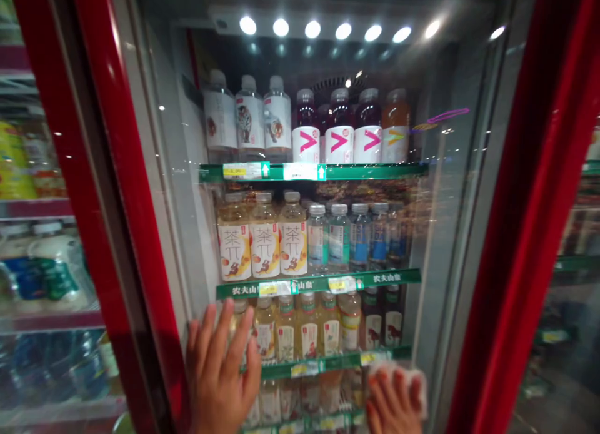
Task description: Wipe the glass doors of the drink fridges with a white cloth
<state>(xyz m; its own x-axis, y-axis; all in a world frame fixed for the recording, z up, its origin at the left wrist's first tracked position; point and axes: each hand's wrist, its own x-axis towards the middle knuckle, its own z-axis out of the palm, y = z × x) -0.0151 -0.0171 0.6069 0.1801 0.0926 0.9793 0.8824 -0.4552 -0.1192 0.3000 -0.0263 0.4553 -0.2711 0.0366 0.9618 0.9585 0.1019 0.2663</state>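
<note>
A drinks cooler stands before me with a red-framed glass door [435, 246]. My left hand [220, 371] lies flat on the lower left of the glass, fingers spread and pointing up. My right hand [394, 403] presses a white cloth [417, 378] against the glass at the lower right, fingers flat over it. Behind the glass, green-edged shelves [319, 281] hold rows of bottles: white-labelled and dark red drinks [338, 127] on top, yellow tea bottles [265, 240] and clear water bottles in the middle, small tea bottles below.
The red door frame [112, 190] runs down the left and another red post [529, 221] down the right. More cooler shelves with bottles [47, 265] show at the far left. Lights [312, 29] shine along the cooler's top.
</note>
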